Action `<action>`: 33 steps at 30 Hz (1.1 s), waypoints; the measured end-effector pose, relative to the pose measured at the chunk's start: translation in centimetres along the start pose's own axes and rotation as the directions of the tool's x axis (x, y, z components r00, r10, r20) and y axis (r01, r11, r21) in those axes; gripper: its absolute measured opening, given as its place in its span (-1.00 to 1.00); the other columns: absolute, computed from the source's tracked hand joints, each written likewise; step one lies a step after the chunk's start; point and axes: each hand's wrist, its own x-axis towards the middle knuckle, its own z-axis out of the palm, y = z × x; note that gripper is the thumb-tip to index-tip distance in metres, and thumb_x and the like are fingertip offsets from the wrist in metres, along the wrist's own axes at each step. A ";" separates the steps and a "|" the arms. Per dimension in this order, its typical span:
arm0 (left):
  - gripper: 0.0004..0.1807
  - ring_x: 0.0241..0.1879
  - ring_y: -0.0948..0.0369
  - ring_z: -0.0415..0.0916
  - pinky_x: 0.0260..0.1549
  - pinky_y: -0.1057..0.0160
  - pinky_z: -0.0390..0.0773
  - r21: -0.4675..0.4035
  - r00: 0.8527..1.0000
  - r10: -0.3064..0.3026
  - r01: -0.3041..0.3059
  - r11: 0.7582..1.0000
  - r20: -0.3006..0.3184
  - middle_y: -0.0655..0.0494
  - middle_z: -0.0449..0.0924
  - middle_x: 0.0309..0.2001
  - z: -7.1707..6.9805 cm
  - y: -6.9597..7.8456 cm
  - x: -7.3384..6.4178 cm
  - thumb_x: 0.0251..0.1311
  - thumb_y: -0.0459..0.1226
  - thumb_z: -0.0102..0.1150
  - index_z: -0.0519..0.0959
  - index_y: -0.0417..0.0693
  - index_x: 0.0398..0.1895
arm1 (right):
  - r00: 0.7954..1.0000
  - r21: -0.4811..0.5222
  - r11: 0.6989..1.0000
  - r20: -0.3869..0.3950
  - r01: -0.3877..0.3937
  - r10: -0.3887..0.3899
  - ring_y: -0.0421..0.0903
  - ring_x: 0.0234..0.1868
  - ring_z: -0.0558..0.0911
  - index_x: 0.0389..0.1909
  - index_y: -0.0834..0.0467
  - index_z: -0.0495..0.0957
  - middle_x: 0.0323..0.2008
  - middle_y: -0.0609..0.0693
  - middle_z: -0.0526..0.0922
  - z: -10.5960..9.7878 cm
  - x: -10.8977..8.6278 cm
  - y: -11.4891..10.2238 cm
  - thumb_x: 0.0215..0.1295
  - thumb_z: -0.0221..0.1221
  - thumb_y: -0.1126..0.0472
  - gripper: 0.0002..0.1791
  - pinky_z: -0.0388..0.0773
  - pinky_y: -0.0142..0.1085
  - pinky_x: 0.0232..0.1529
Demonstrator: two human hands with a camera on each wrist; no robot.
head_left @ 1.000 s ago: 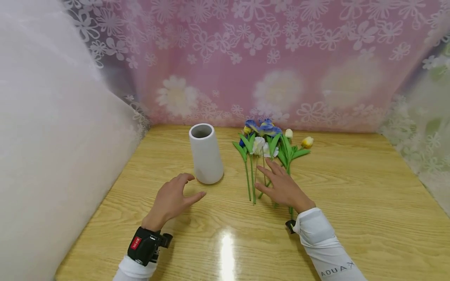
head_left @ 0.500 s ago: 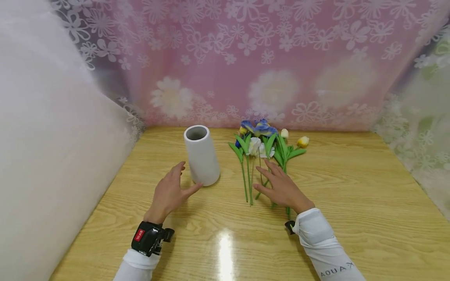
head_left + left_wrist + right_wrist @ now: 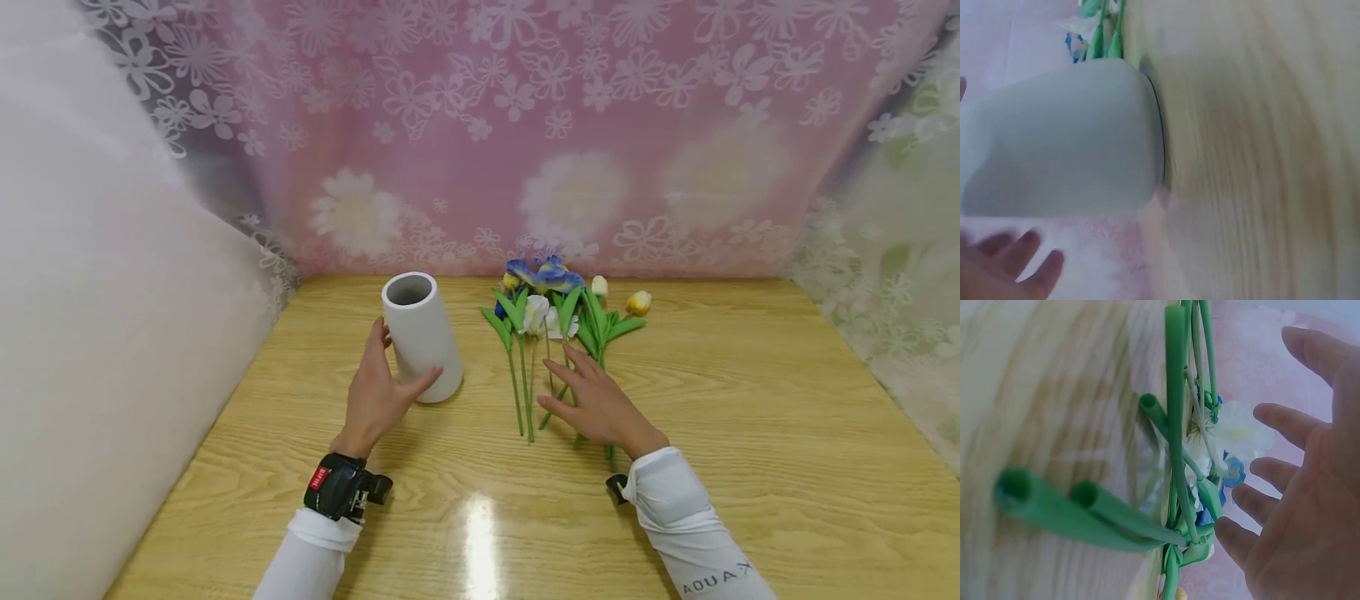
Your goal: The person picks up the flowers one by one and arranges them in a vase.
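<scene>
Pink backdrop cloth (image 3: 465, 192), printed with white flowers, is hanging behind a wood-grain worktop (image 3: 750, 417) as I am following a person's work from afar. Left of centre, a white vase (image 3: 422, 337) is standing upright on its flat base, its long axis running vertical, its round mouth facing up and its wall tapering from a wider foot to a narrower rim. The left grip (image 3: 377, 402) is bracketing the vase, thumb reaching across the front and fingers curving along the left side; the left wrist camera is showing me a gap between fingers and wall, so I am judging it released rather than grasping. Whether the thumb is touching, I cannot tell.

To the vase's right, a loose bunch of flowers (image 3: 536, 315) is lying on the worktop, heads pointing toward the backdrop cloth, green stems (image 3: 1175, 394) running back toward the person, some crossing. The right grip (image 3: 598, 404) is hovering over those stems, fingers spread, grasping nothing that I am able to see.

I am reckoning the vase stiff, moderately heavy, smooth enough to slip slightly and fragile if tipped; a hold around its body, thumb opposite fingers, is looking surest, the narrowing top offering less. The flowers are looking artificial, light and soft-headed, their hollow-ended stems springy; I am favouring a pinch on bare stem, well below the heads.
</scene>
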 end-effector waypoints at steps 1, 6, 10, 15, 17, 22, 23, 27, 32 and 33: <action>0.24 0.30 -0.05 0.18 0.08 -0.16 0.33 -0.045 1.000 -0.008 0.007 0.999 -0.013 -0.14 0.04 0.41 0.1 0.1 0.2 -0.06 0.11 0.41 -0.23 0.03 0.52 | 1.000 0.005 1.000 -0.004 0.002 -0.002 0.23 0.43 -0.09 0.44 0.08 0.17 0.48 0.19 -0.15 0.0 0.0 0.0 0.34 -0.04 -0.31 -0.21 0.03 0.24 0.24; 0.32 0.26 0.00 0.16 0.10 -0.19 0.26 -0.263 0.997 0.003 -0.022 0.965 -0.073 -0.06 0.04 0.36 0.7 0.6 1.2 -0.12 -0.08 0.51 -0.34 0.24 0.51 | 1.000 0.023 1.000 -0.014 0.009 -0.009 0.22 0.44 -0.11 0.45 0.06 0.16 0.49 0.13 -0.19 -0.1 0.1 0.1 0.34 -0.03 -0.31 -0.21 0.04 0.24 0.24; 0.27 0.15 0.06 0.28 0.02 -0.15 0.33 -0.347 0.990 0.039 -0.085 0.934 -0.138 0.05 0.17 0.29 1.2 1.3 2.0 -0.17 -0.16 0.55 -0.20 0.29 0.50 | 1.000 0.016 1.000 -0.015 0.013 -0.013 0.21 0.44 -0.10 0.45 0.06 0.17 0.49 0.14 -0.18 -0.1 0.2 0.2 0.34 -0.04 -0.31 -0.21 0.04 0.23 0.25; 0.21 0.03 -0.01 0.38 -0.06 -0.13 0.38 -0.408 0.986 0.050 -0.112 0.906 -0.159 -0.05 0.28 0.20 1.2 2.6 2.0 -0.18 -0.33 0.54 -0.11 0.08 0.48 | 1.000 0.024 1.000 -0.023 0.016 -0.016 0.22 0.43 -0.08 0.43 0.08 0.19 0.48 0.17 -0.15 0.0 0.2 0.4 0.35 -0.01 -0.28 -0.23 0.06 0.23 0.24; 0.18 0.00 -0.04 0.39 -0.08 -0.12 0.39 -0.425 0.988 0.037 -0.100 0.900 -0.153 -0.12 0.31 0.16 1.2 3.0 1.8 -0.17 -0.39 0.51 -0.10 -0.03 0.46 | 0.999 0.019 1.000 -0.030 0.015 -0.015 0.23 0.43 -0.06 0.43 0.10 0.20 0.48 0.18 -0.14 0.1 0.2 0.4 0.35 0.00 -0.26 -0.24 0.08 0.23 0.23; 0.07 -0.02 -0.01 0.39 -0.07 -0.07 0.39 -0.458 0.987 0.015 -0.089 0.884 -0.162 -0.15 0.33 0.11 1.5 2.9 1.9 -0.15 -0.45 0.47 -0.03 -0.15 0.39 | 0.999 0.006 1.000 -0.045 0.001 -0.001 0.23 0.42 -0.03 0.43 0.12 0.19 0.48 0.17 -0.12 0.2 0.4 0.5 0.37 0.00 -0.24 -0.25 0.13 0.23 0.21; 0.06 -0.02 -0.01 0.39 -0.07 -0.07 0.39 -0.465 0.986 0.018 -0.093 0.881 -0.163 -0.15 0.33 0.11 1.6 2.9 2.0 -0.15 -0.45 0.47 -0.03 -0.16 0.39 | 0.999 0.008 1.000 -0.048 -0.001 0.002 0.23 0.42 -0.02 0.43 0.12 0.19 0.48 0.17 -0.11 0.1 0.5 0.5 0.37 0.00 -0.23 -0.25 0.13 0.23 0.21; 0.05 -0.03 0.02 0.38 -0.07 -0.04 0.38 -0.484 0.987 0.027 -0.101 0.869 -0.158 -0.13 0.33 0.10 2.0 2.8 2.3 -0.14 -0.45 0.45 -0.03 -0.15 0.38 | 0.998 0.018 1.000 -0.057 -0.017 0.018 0.22 0.41 0.01 0.42 0.14 0.19 0.47 0.17 -0.05 -0.1 0.7 0.5 0.39 -0.03 -0.22 -0.27 0.17 0.22 0.19; 0.05 -0.05 0.03 0.39 -0.09 -0.01 0.39 -0.484 0.989 0.032 -0.099 0.869 -0.145 -0.15 0.33 0.08 2.4 2.9 2.5 -0.13 -0.46 0.45 -0.04 -0.15 0.39 | 0.997 0.028 0.999 -0.069 -0.044 0.046 0.23 0.39 0.09 0.40 0.16 0.22 0.44 0.20 0.04 -0.2 0.9 0.7 0.41 -0.02 -0.17 -0.31 0.20 0.22 0.17; 0.05 -0.05 0.03 0.39 -0.10 -0.01 0.40 -0.483 0.989 0.032 -0.099 0.870 -0.145 -0.16 0.34 0.07 2.5 2.9 2.5 -0.13 -0.46 0.45 -0.04 -0.15 0.39 | 0.996 0.033 0.998 -0.070 -0.050 0.052 0.23 0.39 0.09 0.40 0.18 0.22 0.43 0.21 0.05 -0.2 1.0 0.8 0.42 -0.02 -0.16 -0.31 0.20 0.22 0.17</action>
